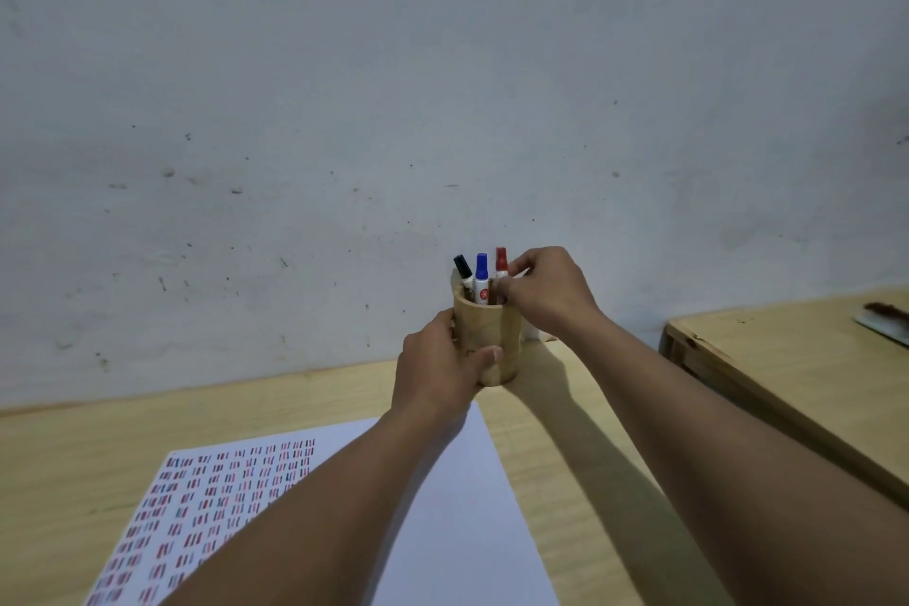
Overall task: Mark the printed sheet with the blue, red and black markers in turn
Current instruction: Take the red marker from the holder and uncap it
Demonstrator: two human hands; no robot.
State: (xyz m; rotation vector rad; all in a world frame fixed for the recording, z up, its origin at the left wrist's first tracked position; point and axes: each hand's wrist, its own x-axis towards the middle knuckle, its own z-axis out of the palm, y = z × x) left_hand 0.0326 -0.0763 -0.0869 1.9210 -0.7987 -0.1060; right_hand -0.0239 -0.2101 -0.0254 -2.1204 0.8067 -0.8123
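At the centre of the frame a round, smooth wooden cup [484,340] stands upright on a pale wood-grain table [556,413], close to a rough, speckled grey wall [442,89]. Three capped markers stand inside it: black marker [463,270] on the left, blue marker [481,275] in the middle, red marker [501,263] on the right, each with a white barrel. The left hand [438,369] wraps the cup's near side, fingers curled around it and thumb pressed flat on its front. The right hand [546,293] reaches over the rim, fingertips pinching the red marker's barrel. At lower left a flat white sheet [442,507] lies on the table, its left part covered with rows of short red, blue and dark strokes. A second wooden table [787,359] sits at right.
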